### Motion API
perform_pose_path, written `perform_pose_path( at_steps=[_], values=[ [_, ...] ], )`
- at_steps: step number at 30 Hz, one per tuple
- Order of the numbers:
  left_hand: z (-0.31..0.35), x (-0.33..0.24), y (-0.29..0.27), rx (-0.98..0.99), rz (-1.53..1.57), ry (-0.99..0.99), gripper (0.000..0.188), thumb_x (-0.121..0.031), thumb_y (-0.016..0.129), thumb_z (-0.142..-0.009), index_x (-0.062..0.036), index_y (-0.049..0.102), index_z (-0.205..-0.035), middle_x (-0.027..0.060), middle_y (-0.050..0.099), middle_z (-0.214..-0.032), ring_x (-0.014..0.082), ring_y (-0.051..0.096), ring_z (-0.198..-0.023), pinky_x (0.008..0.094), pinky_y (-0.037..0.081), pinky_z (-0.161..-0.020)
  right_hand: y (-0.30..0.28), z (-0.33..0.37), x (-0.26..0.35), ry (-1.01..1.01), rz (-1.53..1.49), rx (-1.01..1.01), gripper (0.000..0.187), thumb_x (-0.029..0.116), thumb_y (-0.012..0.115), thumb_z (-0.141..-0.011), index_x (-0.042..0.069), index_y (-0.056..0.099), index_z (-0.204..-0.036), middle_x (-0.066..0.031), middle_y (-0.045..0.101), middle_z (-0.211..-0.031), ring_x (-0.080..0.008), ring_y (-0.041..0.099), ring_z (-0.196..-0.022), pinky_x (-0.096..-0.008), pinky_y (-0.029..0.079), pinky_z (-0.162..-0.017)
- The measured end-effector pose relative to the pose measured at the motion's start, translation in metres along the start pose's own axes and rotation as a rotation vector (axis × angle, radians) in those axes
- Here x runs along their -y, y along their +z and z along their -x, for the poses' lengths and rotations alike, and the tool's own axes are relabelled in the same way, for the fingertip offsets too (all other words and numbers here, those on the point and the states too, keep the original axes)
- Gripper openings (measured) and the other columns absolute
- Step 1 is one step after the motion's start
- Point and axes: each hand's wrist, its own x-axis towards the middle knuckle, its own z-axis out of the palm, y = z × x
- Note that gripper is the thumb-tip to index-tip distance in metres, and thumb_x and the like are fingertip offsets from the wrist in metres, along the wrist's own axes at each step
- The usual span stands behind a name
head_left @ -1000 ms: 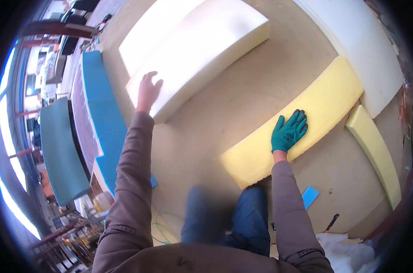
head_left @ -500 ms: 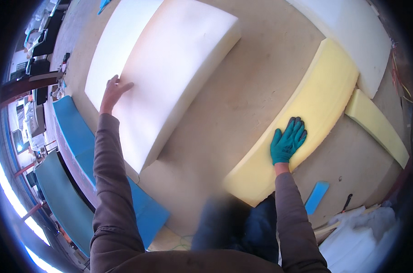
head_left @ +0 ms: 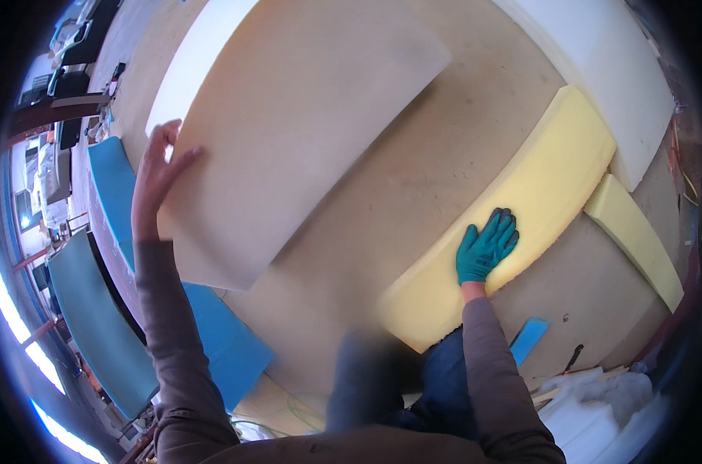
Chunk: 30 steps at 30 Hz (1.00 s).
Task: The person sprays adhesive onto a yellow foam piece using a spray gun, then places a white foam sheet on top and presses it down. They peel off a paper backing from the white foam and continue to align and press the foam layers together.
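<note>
My bare left hand (head_left: 161, 166) is at the left edge of a large pale foam slab (head_left: 312, 116). The thumb lies over the slab's face and the fingertips go to its edge, closed on it. That face is now shaded beige, and the slab appears tilted. Under its left side shows a white foam sheet (head_left: 200, 58). My right hand (head_left: 486, 246), in a teal glove with dark fingertips, rests flat with fingers stretched on a curved yellow foam piece (head_left: 556, 162) to the right.
A white foam block (head_left: 606, 69) and a narrow yellow foam strip (head_left: 637, 240) lie at the right. Nearer are a small blue foam piece (head_left: 529, 340), a dark-handled tool (head_left: 573, 358) and white wadding (head_left: 598, 410). Blue foam (head_left: 223, 340) and a teal curved panel (head_left: 99, 325) are at left.
The large slab has tilted and shifted right; its bright face has gone shaded and its thick right side no longer shows. My left hand moved left with its edge. The right hand stays flat.
</note>
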Motion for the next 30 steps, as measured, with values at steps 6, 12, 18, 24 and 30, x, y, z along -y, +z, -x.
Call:
perform_pose_path(
  at_steps=[6,12,18,24,30],
  values=[
    [0.152,-0.128,0.027,0.068,0.260,0.045,0.052,-0.045,0.090,-0.083,-0.0055,0.059,-0.094,0.0170,0.065,-0.144,0.0321,0.058,-0.137,0.0478,0.041,-0.120,-0.029,-0.002,-0.004,0.012,-0.192,0.057,0.069,0.035,0.065,-0.104,-0.002,0.049,-0.160,-0.0232,0.044,-0.170,-0.0419,0.036,-0.159,-0.0605,0.018,-0.133],
    [0.212,-0.160,0.109,0.209,0.454,-0.064,0.033,-0.022,0.086,-0.090,-0.0068,0.057,-0.085,0.0158,0.070,-0.136,0.0329,0.063,-0.131,0.0448,0.049,-0.112,-0.062,-0.009,-0.027,0.257,-1.055,0.120,0.049,0.022,0.054,-0.114,-0.001,0.054,-0.157,-0.0165,0.051,-0.166,-0.0334,0.048,-0.152,-0.0463,0.035,-0.128],
    [0.172,-0.107,0.177,0.065,0.251,-0.003,0.018,-0.006,0.081,-0.094,-0.0010,0.064,-0.095,0.0163,0.074,-0.119,0.0332,0.070,-0.112,0.0415,0.054,-0.100,-0.096,-0.035,-0.041,0.486,-1.306,0.125,0.046,0.019,0.052,-0.118,-0.001,0.053,-0.159,-0.0119,0.057,-0.163,-0.0233,0.052,-0.150,-0.0363,0.039,-0.125],
    [0.188,-0.075,0.207,-0.129,0.192,-0.059,0.013,-0.002,0.077,-0.097,-0.0005,0.064,-0.098,0.0118,0.071,-0.105,0.0274,0.067,-0.096,0.0376,0.054,-0.086,-0.076,-0.129,-0.043,0.063,-0.802,-0.191,0.051,0.020,0.058,-0.115,-0.004,0.051,-0.158,-0.0218,0.058,-0.160,-0.0357,0.055,-0.148,-0.0434,0.043,-0.123],
    [0.371,-0.108,0.247,0.166,0.568,-0.331,0.008,-0.002,0.066,-0.102,-0.0004,0.072,-0.107,0.0105,0.068,-0.102,0.0205,0.064,-0.094,0.0356,0.052,-0.087,-0.059,-0.208,-0.130,-0.059,-0.293,-0.334,0.061,0.024,0.071,-0.108,-0.006,0.049,-0.157,-0.0258,0.059,-0.156,-0.0399,0.060,-0.140,-0.0456,0.048,-0.119]
  ],
)
